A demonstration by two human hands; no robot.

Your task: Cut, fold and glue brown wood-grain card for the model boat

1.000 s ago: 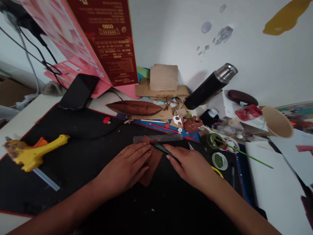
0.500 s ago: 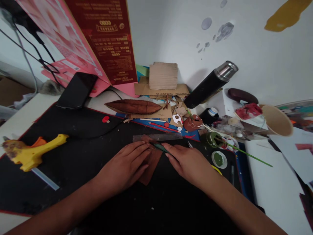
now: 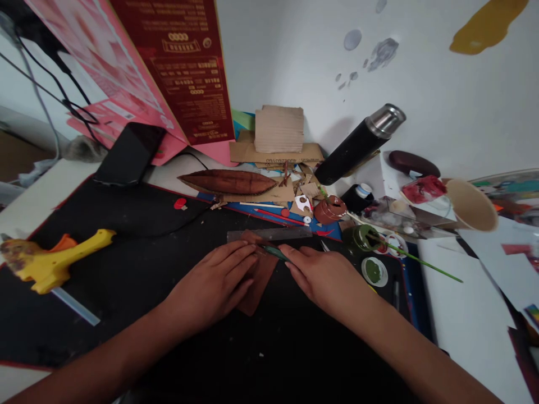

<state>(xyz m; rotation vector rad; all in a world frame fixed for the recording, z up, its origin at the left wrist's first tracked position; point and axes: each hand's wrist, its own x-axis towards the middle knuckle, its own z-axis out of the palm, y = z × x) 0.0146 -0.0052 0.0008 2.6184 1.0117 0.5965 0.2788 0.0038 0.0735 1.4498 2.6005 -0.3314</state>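
Note:
In the middle of the black mat, a brown card strip (image 3: 261, 280) lies under a clear ruler (image 3: 290, 233). My left hand (image 3: 213, 280) rests over the strip and the near edge of the ruler, its fingers stretched out and pressing down. Pinched in my right hand (image 3: 324, 275) is a slim dark green tool, like a craft knife (image 3: 274, 251). Its front end points left and meets the strip close to my left fingertips; the tip itself is too dark to make out. Behind the ruler sits a brown boat-shaped piece (image 3: 229, 182).
A yellow glue gun (image 3: 54, 264) lies at left, near a black phone (image 3: 130, 154). Cardboard scraps (image 3: 278, 130) and a black flask (image 3: 357, 146) stand behind. On the right are a brown paint jar (image 3: 330, 210), a green paint jar (image 3: 357, 238) and a lid of green paint (image 3: 374, 271).
The view has shifted very slightly. Both hands, the strip and the green tool stay in nearly the same place.

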